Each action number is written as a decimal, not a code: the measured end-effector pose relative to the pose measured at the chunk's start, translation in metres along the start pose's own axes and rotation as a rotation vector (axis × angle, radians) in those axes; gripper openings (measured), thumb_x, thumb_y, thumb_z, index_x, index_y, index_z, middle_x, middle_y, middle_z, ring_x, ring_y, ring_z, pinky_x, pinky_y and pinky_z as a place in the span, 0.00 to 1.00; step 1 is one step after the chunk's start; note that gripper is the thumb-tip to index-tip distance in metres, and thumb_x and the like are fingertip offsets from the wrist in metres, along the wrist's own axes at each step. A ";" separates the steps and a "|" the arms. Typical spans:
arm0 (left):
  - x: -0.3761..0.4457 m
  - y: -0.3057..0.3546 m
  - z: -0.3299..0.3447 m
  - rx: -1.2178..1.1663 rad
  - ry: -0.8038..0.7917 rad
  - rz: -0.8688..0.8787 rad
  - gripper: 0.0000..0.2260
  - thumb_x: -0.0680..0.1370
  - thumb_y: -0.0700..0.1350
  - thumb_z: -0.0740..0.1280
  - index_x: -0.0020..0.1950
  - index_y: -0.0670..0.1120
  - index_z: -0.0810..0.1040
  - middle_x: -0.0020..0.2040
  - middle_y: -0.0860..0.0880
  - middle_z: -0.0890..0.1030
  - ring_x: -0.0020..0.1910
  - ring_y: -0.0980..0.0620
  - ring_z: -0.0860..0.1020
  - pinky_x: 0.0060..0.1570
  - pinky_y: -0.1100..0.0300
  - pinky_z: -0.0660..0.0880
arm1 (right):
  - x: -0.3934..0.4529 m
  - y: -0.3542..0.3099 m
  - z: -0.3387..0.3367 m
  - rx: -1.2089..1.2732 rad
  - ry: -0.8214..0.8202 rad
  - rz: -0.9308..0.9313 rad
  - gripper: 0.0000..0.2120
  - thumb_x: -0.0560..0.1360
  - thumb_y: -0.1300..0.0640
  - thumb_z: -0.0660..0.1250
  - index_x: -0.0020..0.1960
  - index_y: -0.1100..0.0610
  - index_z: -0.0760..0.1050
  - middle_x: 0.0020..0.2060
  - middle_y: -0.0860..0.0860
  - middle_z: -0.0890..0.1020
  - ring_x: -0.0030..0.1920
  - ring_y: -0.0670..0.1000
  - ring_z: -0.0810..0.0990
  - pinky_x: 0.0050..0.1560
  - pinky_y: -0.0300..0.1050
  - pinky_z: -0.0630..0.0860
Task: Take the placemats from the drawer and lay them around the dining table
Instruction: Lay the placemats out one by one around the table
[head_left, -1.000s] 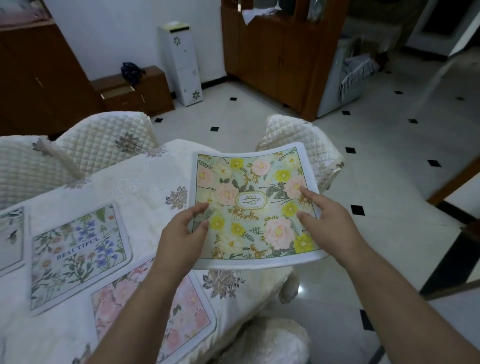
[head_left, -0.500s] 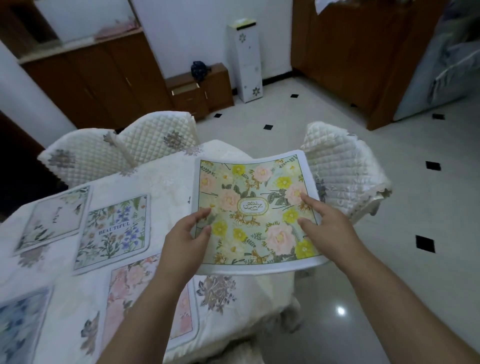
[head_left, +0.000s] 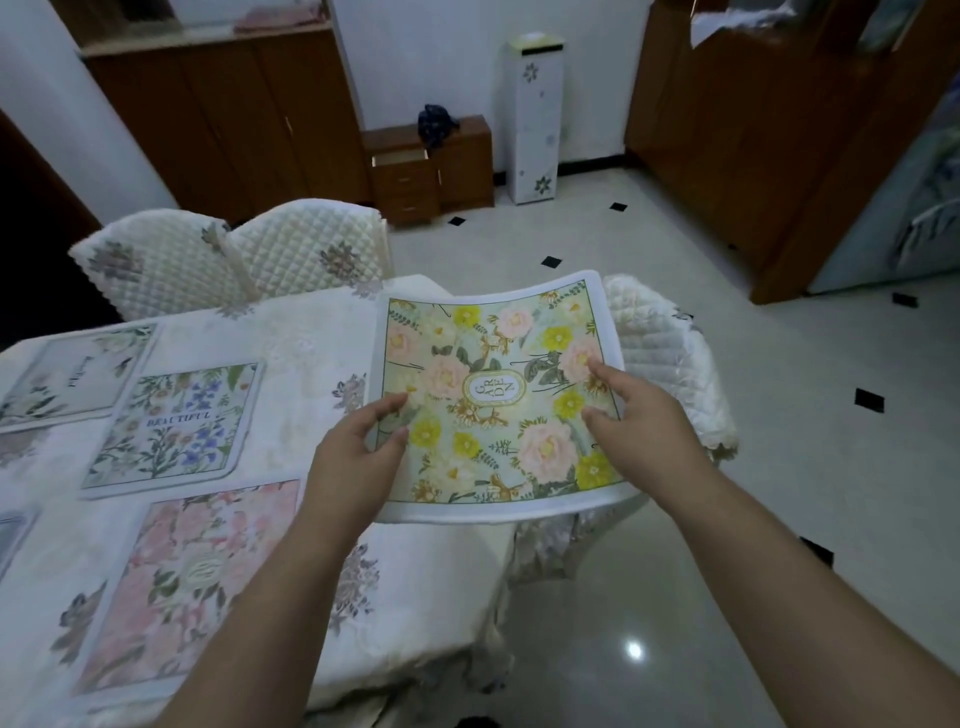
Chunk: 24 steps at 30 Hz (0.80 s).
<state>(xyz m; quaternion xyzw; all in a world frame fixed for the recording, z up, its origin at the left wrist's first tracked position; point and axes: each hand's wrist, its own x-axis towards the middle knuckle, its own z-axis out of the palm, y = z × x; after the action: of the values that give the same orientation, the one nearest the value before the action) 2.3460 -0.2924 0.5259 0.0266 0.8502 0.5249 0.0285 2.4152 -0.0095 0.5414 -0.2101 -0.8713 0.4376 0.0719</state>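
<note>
Over the table corner | both hands, left hand (head_left: 358, 452) and right hand (head_left: 636, 415), pinch the yellow flower mat (head_left: 493, 395) by its sides, so it stays flat | ready to lay beside the pink mat (head_left: 192, 571)

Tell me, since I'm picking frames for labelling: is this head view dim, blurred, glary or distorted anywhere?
Head view: the room is dim; a small ceiling-light glare spot shines on the glossy floor; wide-angle distortion bends the cabinets at the edges; the GARDEN placemat reads sharp, while the far-left placemat is soft.
</note>
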 end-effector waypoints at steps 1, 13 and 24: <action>0.005 0.000 0.004 -0.011 0.001 -0.006 0.16 0.80 0.44 0.70 0.64 0.59 0.81 0.61 0.61 0.79 0.65 0.56 0.76 0.68 0.49 0.74 | 0.006 0.000 -0.002 -0.013 -0.001 -0.004 0.27 0.78 0.56 0.67 0.76 0.44 0.67 0.71 0.47 0.74 0.64 0.49 0.76 0.59 0.41 0.74; 0.103 -0.001 0.050 -0.059 0.010 -0.065 0.16 0.79 0.44 0.70 0.63 0.61 0.82 0.62 0.60 0.80 0.63 0.58 0.78 0.66 0.51 0.76 | 0.114 0.004 0.000 -0.085 -0.029 -0.018 0.27 0.79 0.55 0.67 0.76 0.43 0.66 0.68 0.45 0.75 0.61 0.47 0.77 0.59 0.43 0.76; 0.148 0.008 0.059 -0.013 0.166 -0.129 0.16 0.80 0.43 0.69 0.64 0.59 0.81 0.60 0.62 0.79 0.63 0.58 0.77 0.67 0.52 0.74 | 0.204 -0.011 0.018 -0.074 -0.140 -0.108 0.27 0.78 0.56 0.67 0.76 0.44 0.67 0.68 0.45 0.75 0.58 0.44 0.75 0.58 0.39 0.72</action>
<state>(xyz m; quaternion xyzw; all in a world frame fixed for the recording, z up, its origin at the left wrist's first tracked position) 2.2028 -0.2248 0.5035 -0.0718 0.8462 0.5279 -0.0081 2.2227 0.0589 0.5269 -0.1342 -0.8998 0.4143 0.0268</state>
